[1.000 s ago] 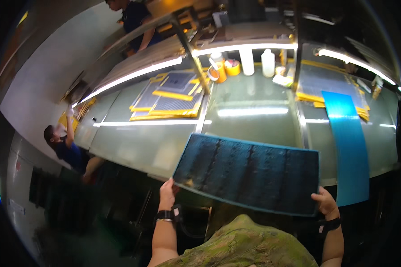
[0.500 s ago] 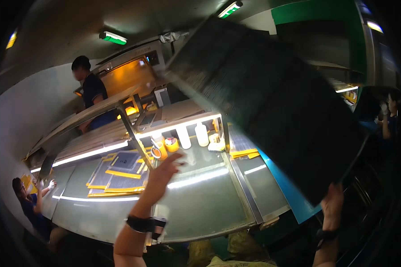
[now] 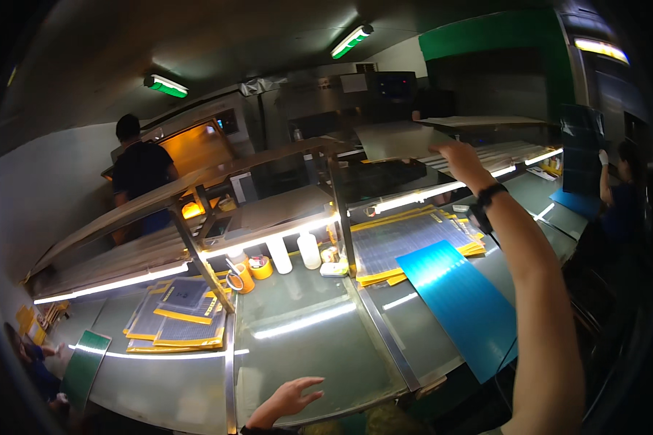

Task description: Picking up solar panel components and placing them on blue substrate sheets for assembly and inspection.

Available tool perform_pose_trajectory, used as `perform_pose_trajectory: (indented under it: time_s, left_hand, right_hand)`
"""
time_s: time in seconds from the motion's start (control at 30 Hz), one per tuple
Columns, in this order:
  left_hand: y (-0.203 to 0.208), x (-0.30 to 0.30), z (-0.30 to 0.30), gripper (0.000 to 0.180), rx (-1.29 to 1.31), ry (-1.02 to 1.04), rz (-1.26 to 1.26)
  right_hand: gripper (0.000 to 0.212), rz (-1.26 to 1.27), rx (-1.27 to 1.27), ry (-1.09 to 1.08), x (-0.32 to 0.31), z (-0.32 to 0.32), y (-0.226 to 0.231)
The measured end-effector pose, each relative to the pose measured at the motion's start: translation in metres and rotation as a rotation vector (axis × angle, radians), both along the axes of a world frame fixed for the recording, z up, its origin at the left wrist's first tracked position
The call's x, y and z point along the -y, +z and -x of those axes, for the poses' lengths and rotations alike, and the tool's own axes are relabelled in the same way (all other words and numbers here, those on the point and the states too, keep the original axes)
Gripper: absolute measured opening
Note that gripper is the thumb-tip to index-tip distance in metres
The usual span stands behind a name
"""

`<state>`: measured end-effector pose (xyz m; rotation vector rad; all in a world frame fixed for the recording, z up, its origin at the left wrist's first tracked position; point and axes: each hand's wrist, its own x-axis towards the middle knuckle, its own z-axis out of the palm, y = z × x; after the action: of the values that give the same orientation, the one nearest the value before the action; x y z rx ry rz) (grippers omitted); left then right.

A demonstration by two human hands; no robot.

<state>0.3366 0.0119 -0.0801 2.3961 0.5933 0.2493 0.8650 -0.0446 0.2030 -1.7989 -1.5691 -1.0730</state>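
My right hand is stretched up and forward to the upper shelf, its fingers closed at the near right edge of a flat grey panel. The fingertips are partly hidden against that edge. Below, my left hand hovers low over the near edge of the glass-topped table, fingers apart and nothing in them. A blue sheet lies slantwise on the table, left of my right forearm.
Yellow-edged framed screens lie stacked at left, more screens behind the blue sheet. White bottles and tape rolls stand under the lit shelf. Co-workers are at back left, far right and lower left.
The large dark panel in my right hand has gone from in front of me up to the shelf, uncovering the blue sheet and screens. My left hand has dropped toward the near edge.
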Motion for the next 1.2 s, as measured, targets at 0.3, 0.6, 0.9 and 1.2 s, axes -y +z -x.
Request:
perform_pose_trajectory:
  time_s: [0.3,0.6,0.9,1.2]
  left_hand:
    - [-0.083,-0.006,0.053,0.053,0.006,0.224,0.019]
    - [-0.062,0.012,0.028,0.090,-0.285,0.331,-0.216]
    - [-0.077,0.020,0.042,0.119,-0.326,0.233,-0.260]
    - [-0.112,0.028,0.037,0.125,-0.266,0.264,-0.559]
  right_hand:
    - [0.038,-0.207,0.008,-0.323,0.075,-0.092,-0.067]
    - [0.056,0.537,-0.975,-0.643,0.333,-0.035,-0.368]
    - [0.044,0.414,-2.480,0.139,0.324,0.130,-0.398]
    - [0.043,-0.350,-2.212,0.202,0.249,0.232,-0.357]
